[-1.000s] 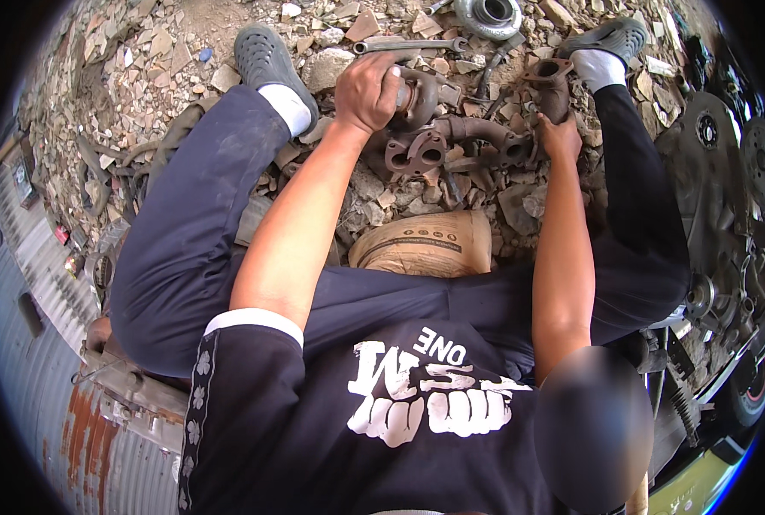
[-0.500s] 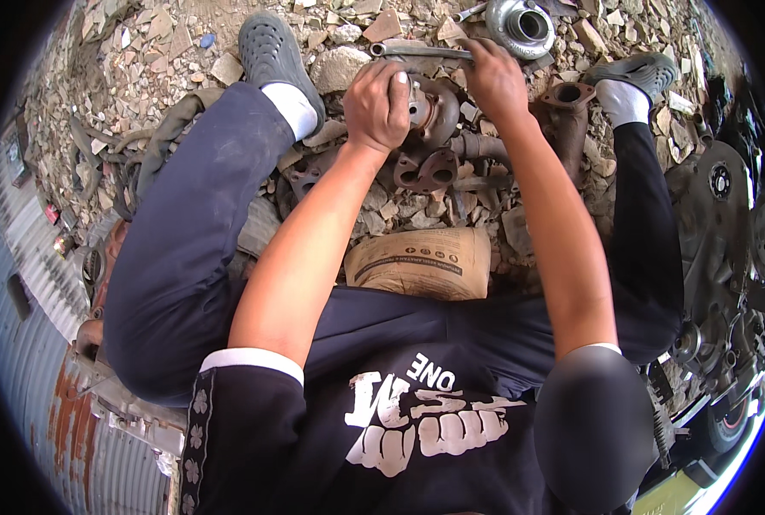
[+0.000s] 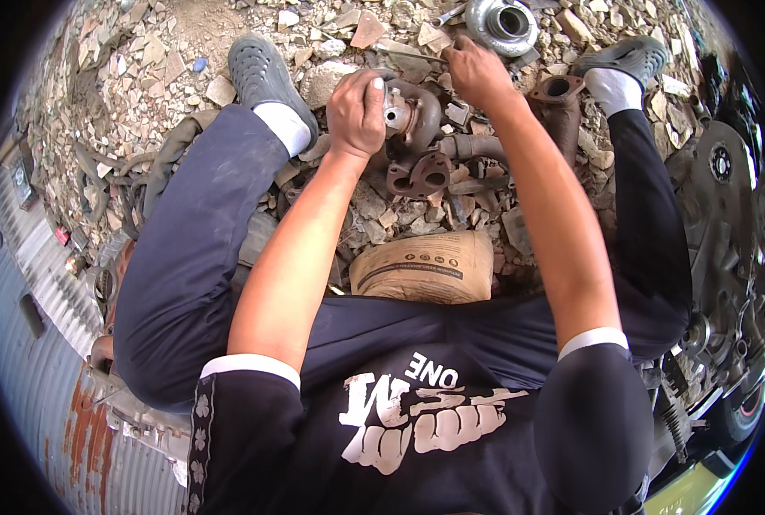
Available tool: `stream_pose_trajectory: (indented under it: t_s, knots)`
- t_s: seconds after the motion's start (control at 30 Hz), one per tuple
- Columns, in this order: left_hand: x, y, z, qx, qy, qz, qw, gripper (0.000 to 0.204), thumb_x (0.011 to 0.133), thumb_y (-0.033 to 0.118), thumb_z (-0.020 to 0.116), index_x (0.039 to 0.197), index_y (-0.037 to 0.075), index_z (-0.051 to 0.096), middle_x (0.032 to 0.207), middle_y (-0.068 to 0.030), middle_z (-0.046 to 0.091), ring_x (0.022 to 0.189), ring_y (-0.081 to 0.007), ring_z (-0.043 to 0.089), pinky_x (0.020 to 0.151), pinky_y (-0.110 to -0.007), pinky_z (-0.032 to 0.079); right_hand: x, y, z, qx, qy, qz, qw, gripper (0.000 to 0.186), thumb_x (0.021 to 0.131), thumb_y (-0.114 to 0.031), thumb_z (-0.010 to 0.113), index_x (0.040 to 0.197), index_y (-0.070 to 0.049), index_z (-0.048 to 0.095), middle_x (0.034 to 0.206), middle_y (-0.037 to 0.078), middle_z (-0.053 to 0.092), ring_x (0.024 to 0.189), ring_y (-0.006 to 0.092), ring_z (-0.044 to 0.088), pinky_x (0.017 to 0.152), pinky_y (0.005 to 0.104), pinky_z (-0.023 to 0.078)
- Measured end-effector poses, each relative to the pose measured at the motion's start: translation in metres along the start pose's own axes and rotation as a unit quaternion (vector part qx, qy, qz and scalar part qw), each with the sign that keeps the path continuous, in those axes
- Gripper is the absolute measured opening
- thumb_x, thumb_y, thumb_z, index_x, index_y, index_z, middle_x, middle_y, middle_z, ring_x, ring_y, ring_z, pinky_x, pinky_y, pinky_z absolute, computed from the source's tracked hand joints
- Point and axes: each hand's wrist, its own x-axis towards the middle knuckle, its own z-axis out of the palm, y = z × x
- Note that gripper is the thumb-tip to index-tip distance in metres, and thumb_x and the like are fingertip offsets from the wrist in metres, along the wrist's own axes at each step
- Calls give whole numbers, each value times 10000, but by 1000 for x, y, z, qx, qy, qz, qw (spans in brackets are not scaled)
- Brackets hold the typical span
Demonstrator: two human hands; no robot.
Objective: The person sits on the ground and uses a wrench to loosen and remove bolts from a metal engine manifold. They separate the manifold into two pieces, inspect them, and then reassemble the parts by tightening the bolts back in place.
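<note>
My left hand (image 3: pixel 357 113) is closed on the left side of a rusty turbocharger housing (image 3: pixel 425 118), its thumb lying along the top. The exact part under its fingers is hidden. Beyond the housing, my right hand (image 3: pixel 479 74) grips the right end of a long thin metal wrench (image 3: pixel 406 53). The tool lies nearly level, its far end reaching left past my left hand. Below the housing sits a rusty flange with two round holes (image 3: pixel 419 176), joined to a short pipe (image 3: pixel 475 147). A silver compressor housing (image 3: pixel 504 27) rests just beyond my right hand.
A rusty flanged pipe (image 3: pixel 559 112) stands beside my right shoe (image 3: pixel 627 64). Before my lap lies a brown paper sack (image 3: pixel 421 273). Broken stones cover the ground. Dark engine parts (image 3: pixel 717 232) line the right side; corrugated metal sheet (image 3: pixel 35 343) is at the left.
The wrench now shows a thinner side and slants down to the right. My right hand has shifted slightly left. The whole view has moved a little; my left hand keeps its hold.
</note>
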Motion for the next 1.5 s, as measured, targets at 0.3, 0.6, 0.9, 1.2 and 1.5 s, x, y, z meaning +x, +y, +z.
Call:
stream_pose_trajectory:
  t_s: [0.3,0.6,0.9,1.2,1.5]
  knots:
    - [5,4,-6,135,-124,-165,969,571,1011,512,427,1119,51,745,1081,-226,730,1042,-437,673,912,-467,522,-119,-59,-49,433,42,360,825,476,1012,-320,639,1327,36,601,929,94,689,716,171,570,676,351,471]
    - [8,12,-20,196,-310,-86,926,772,849,375,720,1427,-69,463,1423,-280,538,1338,-402,517,1145,-426,405,-220,-94,-181,557,121,303,764,265,1049,-268,579,1147,-48,692,798,-49,533,676,46,445,598,213,373]
    - [-69,81,-53,190,-248,27,949,513,748,147,739,1180,-46,543,1194,-274,558,1178,-462,532,1041,-483,442,-298,-125,-163,607,161,315,712,253,1039,-206,575,1157,-6,674,707,-32,521,603,61,415,548,257,352]
    - [-103,125,-71,198,-247,49,947,568,668,116,801,1150,-32,538,1151,-228,527,1130,-436,524,989,-487,459,-293,-131,-161,552,171,256,775,292,1020,-188,594,1244,-13,661,775,50,622,658,103,502,627,305,445]
    - [-140,165,-93,204,-318,42,925,696,701,177,876,1293,-26,572,1369,-222,554,1312,-426,499,1131,-486,408,-306,-144,-190,487,116,276,821,280,1017,-182,599,1235,-20,667,771,110,636,668,177,529,678,329,468]
